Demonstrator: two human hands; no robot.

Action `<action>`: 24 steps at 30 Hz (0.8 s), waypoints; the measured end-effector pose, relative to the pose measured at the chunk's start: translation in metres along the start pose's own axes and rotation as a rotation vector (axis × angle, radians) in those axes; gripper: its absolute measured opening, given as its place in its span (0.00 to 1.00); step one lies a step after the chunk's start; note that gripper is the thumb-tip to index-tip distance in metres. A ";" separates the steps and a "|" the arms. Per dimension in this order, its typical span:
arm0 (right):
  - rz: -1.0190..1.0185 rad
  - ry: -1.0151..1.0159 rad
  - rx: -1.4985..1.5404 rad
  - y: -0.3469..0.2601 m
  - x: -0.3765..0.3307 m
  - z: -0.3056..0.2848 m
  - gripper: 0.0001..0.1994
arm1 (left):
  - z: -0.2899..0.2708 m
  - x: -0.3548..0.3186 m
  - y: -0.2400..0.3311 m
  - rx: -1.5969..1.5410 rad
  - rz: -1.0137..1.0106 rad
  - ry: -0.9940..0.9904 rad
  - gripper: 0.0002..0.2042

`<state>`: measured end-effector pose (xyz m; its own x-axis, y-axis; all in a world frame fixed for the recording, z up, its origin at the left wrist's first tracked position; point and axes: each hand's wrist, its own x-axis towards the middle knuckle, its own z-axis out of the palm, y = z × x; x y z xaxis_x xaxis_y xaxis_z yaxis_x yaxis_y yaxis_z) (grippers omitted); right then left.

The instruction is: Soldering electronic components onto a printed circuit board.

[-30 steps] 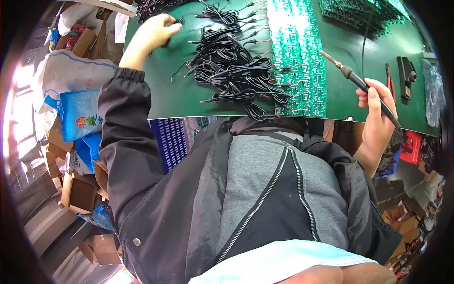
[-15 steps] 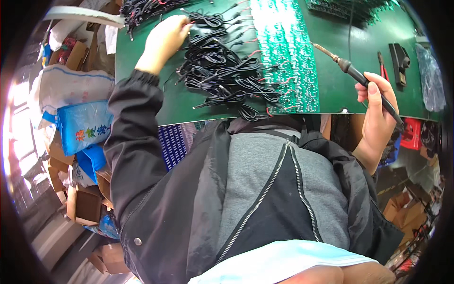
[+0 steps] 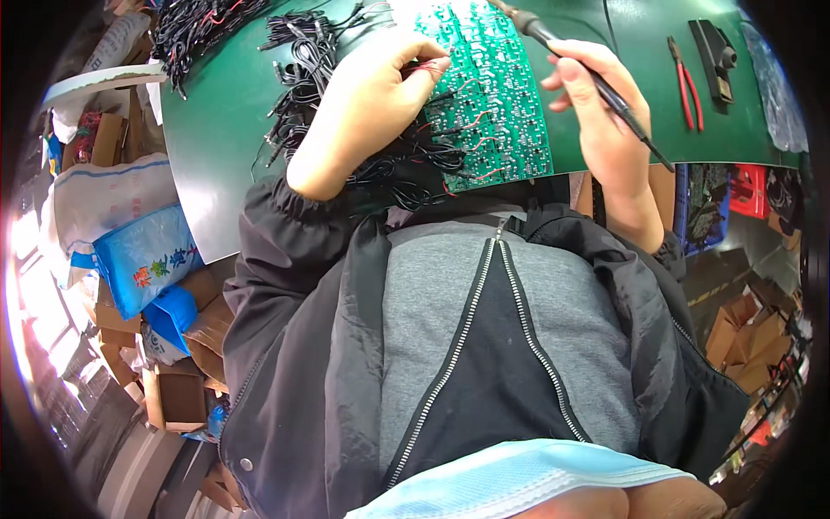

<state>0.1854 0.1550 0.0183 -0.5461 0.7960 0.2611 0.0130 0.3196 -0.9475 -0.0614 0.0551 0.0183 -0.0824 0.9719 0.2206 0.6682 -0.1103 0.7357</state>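
A worker's left hand [image 3: 372,104] pinches a thin red-and-black wire lead [image 3: 425,67] at the left edge of a green circuit board panel [image 3: 488,95], fingers nearly closed on it. The lead looks light, limp and easily kinked, best gripped close to its stripped tip. Right of the board, the right hand [image 3: 596,112] is wrapped pen-style round a soldering iron [image 3: 596,78]. Red-handled pliers [image 3: 687,82] lie farther right.

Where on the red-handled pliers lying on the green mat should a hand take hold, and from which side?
Grip the red-handled pliers around both red handles, coming from above on the near side: they lie flat on the green mat, handles toward the person, jaws pointing away.
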 end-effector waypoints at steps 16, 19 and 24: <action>0.058 -0.069 0.118 0.004 0.020 0.031 0.23 | 0.001 0.016 0.000 -0.068 0.011 -0.124 0.09; 0.301 -0.104 0.211 0.004 0.017 0.035 0.23 | 0.012 0.010 -0.011 -0.146 -0.007 -0.092 0.08; 0.145 -0.108 0.267 0.017 0.019 0.043 0.25 | 0.013 0.012 -0.015 -0.260 -0.025 -0.091 0.08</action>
<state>0.1393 0.1539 -0.0011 -0.6407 0.7595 0.1123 -0.1151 0.0496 -0.9921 -0.0625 0.0712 0.0015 -0.0219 0.9884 0.1502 0.4539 -0.1240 0.8824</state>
